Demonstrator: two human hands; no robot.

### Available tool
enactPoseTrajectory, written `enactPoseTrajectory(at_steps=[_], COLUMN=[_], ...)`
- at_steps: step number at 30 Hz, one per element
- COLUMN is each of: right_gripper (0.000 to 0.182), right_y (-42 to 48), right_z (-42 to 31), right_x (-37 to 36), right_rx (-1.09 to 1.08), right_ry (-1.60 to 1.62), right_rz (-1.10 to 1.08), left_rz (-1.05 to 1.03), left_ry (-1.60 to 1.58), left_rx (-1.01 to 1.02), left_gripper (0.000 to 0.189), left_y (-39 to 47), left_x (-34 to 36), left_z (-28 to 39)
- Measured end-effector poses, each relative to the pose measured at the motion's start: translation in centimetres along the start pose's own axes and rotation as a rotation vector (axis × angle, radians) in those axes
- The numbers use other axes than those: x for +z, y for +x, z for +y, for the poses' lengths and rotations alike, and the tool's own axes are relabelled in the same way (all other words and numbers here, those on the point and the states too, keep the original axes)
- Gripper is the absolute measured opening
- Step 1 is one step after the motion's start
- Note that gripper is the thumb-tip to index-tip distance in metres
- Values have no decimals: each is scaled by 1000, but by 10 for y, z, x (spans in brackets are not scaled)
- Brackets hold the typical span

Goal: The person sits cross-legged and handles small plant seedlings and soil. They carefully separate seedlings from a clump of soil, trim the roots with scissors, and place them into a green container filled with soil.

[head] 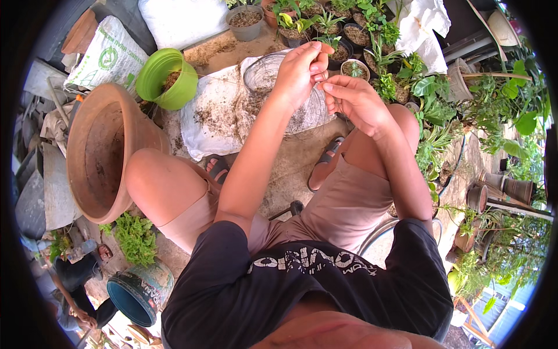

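My left hand (303,65) and my right hand (355,98) meet in front of me, fingertips almost touching. Both pinch a thin wire, which is hard to make out between the fingers. Below them, a loose coil of thin wire (245,79) lies on a flattened white sack (213,98) strewn with dark soil. Fine strands loop out beneath my right hand. A thin brownish strand also stretches leftward toward a lime-green plastic pot (187,83), which is tilted and has some soil inside.
A large terracotta pot (148,126) lies tipped beside my left knee. Several potted plants (357,35) crowd the far right. A filled, printed sack (109,54) stands at the left. Behind, at lower left, are a paint bucket (154,279) and a seated person (72,288).
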State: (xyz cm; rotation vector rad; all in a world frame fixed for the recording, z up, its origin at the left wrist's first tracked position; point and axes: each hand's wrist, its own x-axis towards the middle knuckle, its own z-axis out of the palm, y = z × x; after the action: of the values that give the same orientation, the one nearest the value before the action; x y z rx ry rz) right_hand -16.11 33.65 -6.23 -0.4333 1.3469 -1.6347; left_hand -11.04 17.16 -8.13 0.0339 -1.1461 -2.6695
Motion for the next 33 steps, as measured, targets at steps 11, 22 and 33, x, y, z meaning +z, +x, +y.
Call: enactPoseTrajectory(at_steps=[11,22,33], right_gripper=[5,7,8], right_y=[8,-2,-1], right_z=[8,9,8], right_x=[7,12,18], right_rx=[-273,-58,-82], right_ry=[-293,-172,-117], right_rz=[71,-8,-112], left_rz=[-19,97,-121], left_ry=[-303,-495,-352], left_rx=[-21,22,-27], left_gripper=[27,22,28], left_y=[4,5,6], left_x=[-12,-26,-41], left_z=[-15,1,31])
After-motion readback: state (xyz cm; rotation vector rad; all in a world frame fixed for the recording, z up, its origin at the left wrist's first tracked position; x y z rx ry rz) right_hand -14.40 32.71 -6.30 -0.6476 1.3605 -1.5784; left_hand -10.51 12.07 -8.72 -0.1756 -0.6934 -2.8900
